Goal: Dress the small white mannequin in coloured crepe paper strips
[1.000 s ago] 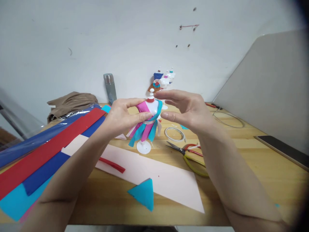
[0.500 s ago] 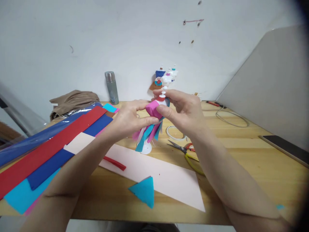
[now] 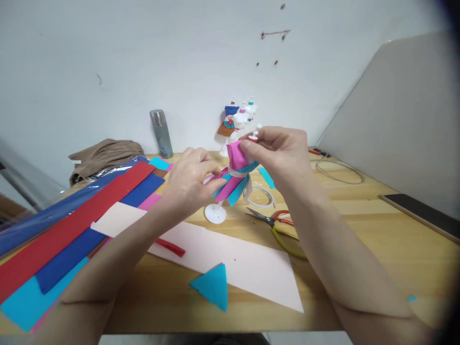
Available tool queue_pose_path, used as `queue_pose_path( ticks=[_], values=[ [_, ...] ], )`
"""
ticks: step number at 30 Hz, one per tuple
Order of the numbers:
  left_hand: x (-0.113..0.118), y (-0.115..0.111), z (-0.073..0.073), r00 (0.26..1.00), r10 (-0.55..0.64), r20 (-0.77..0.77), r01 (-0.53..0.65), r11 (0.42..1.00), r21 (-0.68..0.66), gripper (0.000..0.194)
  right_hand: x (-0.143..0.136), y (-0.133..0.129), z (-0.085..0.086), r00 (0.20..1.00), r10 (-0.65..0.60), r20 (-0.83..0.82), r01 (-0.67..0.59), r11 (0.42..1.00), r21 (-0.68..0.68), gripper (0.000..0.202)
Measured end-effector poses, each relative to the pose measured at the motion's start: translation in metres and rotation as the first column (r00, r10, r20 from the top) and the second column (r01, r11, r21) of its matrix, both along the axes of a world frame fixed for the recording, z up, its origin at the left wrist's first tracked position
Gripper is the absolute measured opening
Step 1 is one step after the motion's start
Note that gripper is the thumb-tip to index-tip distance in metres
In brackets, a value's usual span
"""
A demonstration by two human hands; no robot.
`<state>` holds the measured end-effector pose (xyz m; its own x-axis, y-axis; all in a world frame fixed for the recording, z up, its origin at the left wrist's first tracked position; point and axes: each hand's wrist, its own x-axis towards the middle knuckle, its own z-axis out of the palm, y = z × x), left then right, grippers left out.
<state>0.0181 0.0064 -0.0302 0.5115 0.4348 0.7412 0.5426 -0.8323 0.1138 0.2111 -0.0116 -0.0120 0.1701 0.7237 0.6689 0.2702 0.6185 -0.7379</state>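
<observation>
My right hand [image 3: 282,153] grips the upper body of a small white dress form, with its thumb on the pink felt bodice [image 3: 235,155]. The form leans to the right, its round white base [image 3: 215,214] low on the left. Below a pale waistband hang pink and blue felt strips [image 3: 237,190] as a skirt. My left hand [image 3: 194,177] is beside these strips, thumb and index finger apart around their left edge; whether it touches them I cannot tell. Scissors [image 3: 275,220] with red and yellow handles lie below my right hand.
Several small dress forms [image 3: 241,117] stand by the wall. Felt sheets [image 3: 77,223] lie at left, a pale pink sheet [image 3: 251,263] and a blue triangle [image 3: 213,287] in front. A grey flask [image 3: 161,134], white tape ring [image 3: 262,197], cable [image 3: 339,172] and phone [image 3: 420,213] are around.
The dress form has turned and tilted to the right in my right hand. My left hand has let go of the bodice and moved down-left to the skirt strips.
</observation>
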Motion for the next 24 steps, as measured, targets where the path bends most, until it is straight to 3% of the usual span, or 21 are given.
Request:
queue_pose_path(
  ticks=[11, 16, 19, 22, 24],
  values=[
    [0.010, 0.005, -0.007, 0.999, 0.020, 0.037, -0.016, 0.994, -0.104, 0.009, -0.005, -0.005, 0.003, 1.000, 0.021, -0.007, -0.022, 1.000, -0.015, 0.017],
    [0.008, 0.000, 0.000, 0.999, 0.024, 0.039, -0.017, 0.983, -0.181, 0.018, -0.005, -0.005, 0.002, 1.000, 0.020, 0.010, -0.020, 1.000, -0.021, 0.015],
    [0.000, 0.000, 0.009, 0.992, -0.031, 0.120, 0.059, 0.971, -0.231, 0.020, 0.001, -0.004, 0.001, 0.996, 0.087, 0.036, -0.086, 0.996, -0.028, 0.009],
    [-0.010, 0.005, 0.018, 0.958, -0.116, 0.262, 0.210, 0.906, -0.366, 0.014, 0.013, -0.003, 0.003, 0.955, 0.273, 0.118, -0.270, 0.962, -0.040, 0.005],
    [-0.013, 0.010, 0.020, 0.923, -0.188, 0.336, 0.343, 0.797, -0.497, 0.021, 0.021, -0.003, 0.005, 0.900, 0.390, 0.193, -0.390, 0.920, -0.040, 0.010]
  ],
)
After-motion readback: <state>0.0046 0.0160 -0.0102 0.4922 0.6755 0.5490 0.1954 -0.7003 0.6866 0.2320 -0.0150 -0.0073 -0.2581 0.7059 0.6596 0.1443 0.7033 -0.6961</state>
